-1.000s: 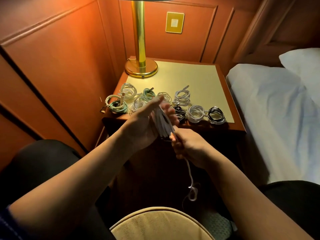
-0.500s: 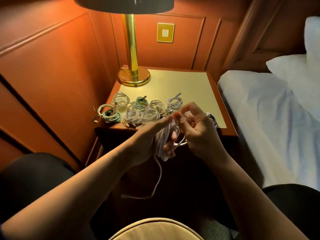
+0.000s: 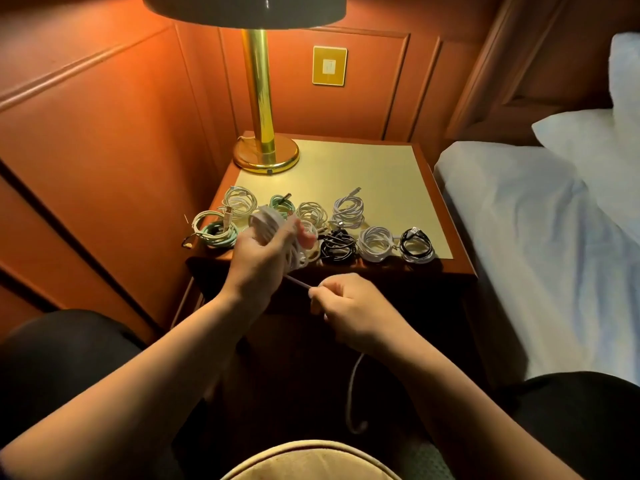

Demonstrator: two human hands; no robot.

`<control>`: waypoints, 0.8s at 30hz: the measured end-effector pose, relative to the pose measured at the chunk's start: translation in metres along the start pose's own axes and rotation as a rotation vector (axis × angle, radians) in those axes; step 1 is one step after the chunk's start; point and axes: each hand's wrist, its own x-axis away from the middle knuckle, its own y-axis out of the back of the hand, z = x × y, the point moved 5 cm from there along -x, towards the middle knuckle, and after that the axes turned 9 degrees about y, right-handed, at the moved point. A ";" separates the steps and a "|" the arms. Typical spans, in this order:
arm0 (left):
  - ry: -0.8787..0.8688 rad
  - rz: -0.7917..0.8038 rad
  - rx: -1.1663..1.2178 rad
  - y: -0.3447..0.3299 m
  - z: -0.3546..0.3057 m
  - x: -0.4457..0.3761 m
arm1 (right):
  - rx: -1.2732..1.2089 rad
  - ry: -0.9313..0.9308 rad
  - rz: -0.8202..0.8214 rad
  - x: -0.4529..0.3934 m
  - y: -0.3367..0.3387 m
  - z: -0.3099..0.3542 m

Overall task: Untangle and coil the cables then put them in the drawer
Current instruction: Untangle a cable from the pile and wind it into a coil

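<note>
My left hand (image 3: 258, 261) holds a bundle of white cable loops (image 3: 268, 223) wound around its fingers, raised in front of the nightstand's front edge. A taut strand runs from the bundle down to my right hand (image 3: 346, 306), which pinches the white cable; the loose tail (image 3: 353, 393) hangs below it toward the floor. Several coiled cables lie in two rows on the nightstand top (image 3: 381, 174): white coils (image 3: 348, 207), a black coil (image 3: 337, 245), a white coil (image 3: 375, 242), a black-and-white coil (image 3: 417, 245), and green-white coils (image 3: 216, 230). The drawer front is in dark shadow below.
A brass lamp (image 3: 265, 150) stands at the nightstand's back left. Wood panelling closes the left side and back. A bed with white sheets (image 3: 536, 237) and a pillow (image 3: 595, 140) lies to the right. My knees flank a tan cushion (image 3: 311, 462) below.
My right hand has dropped from beside the bundle to lower right, drawing a strand taut. My left hand with the loops has risen toward the coils on the nightstand.
</note>
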 end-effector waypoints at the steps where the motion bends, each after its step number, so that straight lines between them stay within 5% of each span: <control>1: -0.093 0.027 -0.233 0.002 -0.002 -0.001 | 0.132 0.080 -0.069 0.003 0.008 0.011; 4: -0.051 0.232 -0.573 -0.010 0.001 0.003 | 0.243 0.271 -0.195 0.012 0.030 0.033; 7: 0.349 0.586 -0.327 -0.027 0.016 0.018 | 0.174 0.407 -0.256 0.010 0.049 0.038; 10: 0.524 0.830 -0.024 -0.035 0.009 0.036 | 0.093 0.428 -0.380 0.000 0.069 0.015; 13: 0.572 0.744 0.263 -0.036 -0.004 0.041 | -0.101 0.255 -0.324 -0.012 0.066 -0.018; 18: 0.389 0.355 0.707 -0.024 -0.023 0.021 | -0.072 0.006 0.116 -0.008 0.006 -0.030; 21: 0.122 0.136 0.273 -0.002 -0.018 0.011 | -0.046 0.066 0.187 0.000 -0.003 -0.012; 24: -0.262 0.162 -0.367 0.000 -0.009 0.010 | 0.036 0.121 0.159 0.004 0.004 0.011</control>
